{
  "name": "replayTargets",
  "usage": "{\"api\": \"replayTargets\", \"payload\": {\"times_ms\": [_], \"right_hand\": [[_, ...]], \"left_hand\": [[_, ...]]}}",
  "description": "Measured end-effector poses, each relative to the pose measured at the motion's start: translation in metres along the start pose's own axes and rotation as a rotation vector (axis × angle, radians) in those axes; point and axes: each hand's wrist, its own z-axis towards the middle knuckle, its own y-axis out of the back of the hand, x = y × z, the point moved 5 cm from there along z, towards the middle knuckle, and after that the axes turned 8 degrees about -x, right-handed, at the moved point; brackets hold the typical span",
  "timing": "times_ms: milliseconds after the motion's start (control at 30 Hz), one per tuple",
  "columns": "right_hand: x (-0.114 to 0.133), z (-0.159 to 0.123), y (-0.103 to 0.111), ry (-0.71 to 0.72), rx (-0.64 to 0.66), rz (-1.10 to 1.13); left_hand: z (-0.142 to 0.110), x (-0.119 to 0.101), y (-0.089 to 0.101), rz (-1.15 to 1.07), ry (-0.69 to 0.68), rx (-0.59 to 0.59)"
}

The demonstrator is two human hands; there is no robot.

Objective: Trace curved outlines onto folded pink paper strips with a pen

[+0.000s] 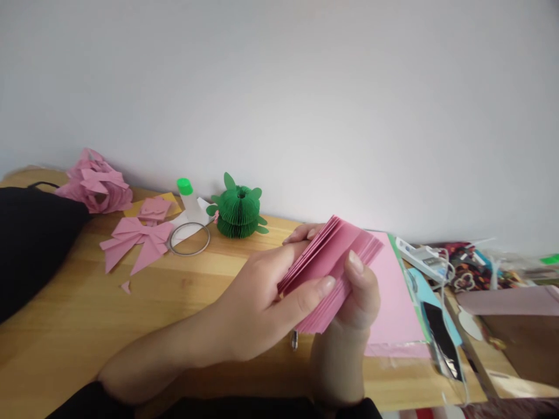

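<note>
A thick stack of folded pink paper point(338, 256) is held up above the table, its many layered edges fanned at both sides. My left hand point(271, 291) grips it from the left, the thumb lying across the inner face. On the right, my right hand point(360, 291) clasps the other side with its thumb on the paper's face; its other fingers are mostly hidden behind. Just under the stack, a small metallic thing point(294, 340) shows, too little of it to name. Pink paper sheets point(388, 291) lie on the table behind my right hand.
A green honeycomb paper ball with leaf shapes point(239, 210) stands near the wall. Left of it are a green-capped glue stick point(187, 198), a ring point(208, 240), a pink paper bow point(138, 235) and crumpled pink paper point(98, 183). A power strip point(421, 259) and clutter lie right.
</note>
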Motion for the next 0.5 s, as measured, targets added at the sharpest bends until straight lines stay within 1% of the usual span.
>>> {"api": "replayTargets", "payload": {"times_ms": [133, 267, 400, 500], "right_hand": [[0.001, 0.0005, -0.0017, 0.011, -0.015, -0.011], [0.0019, 0.0015, -0.004, 0.038, 0.004, -0.035], [0.002, 0.002, -0.0023, 0.057, -0.021, -0.073], [0.0016, 0.0023, -0.0009, 0.064, -0.03, -0.085]], "left_hand": [[0.0001, 0.0001, 0.0007, 0.013, -0.01, -0.011], [0.0018, -0.0005, 0.0008, 0.022, -0.029, -0.014], [0.0027, -0.0008, 0.0019, 0.045, -0.031, -0.031], [0.0029, -0.0009, 0.0022, 0.045, -0.024, -0.019]]}}
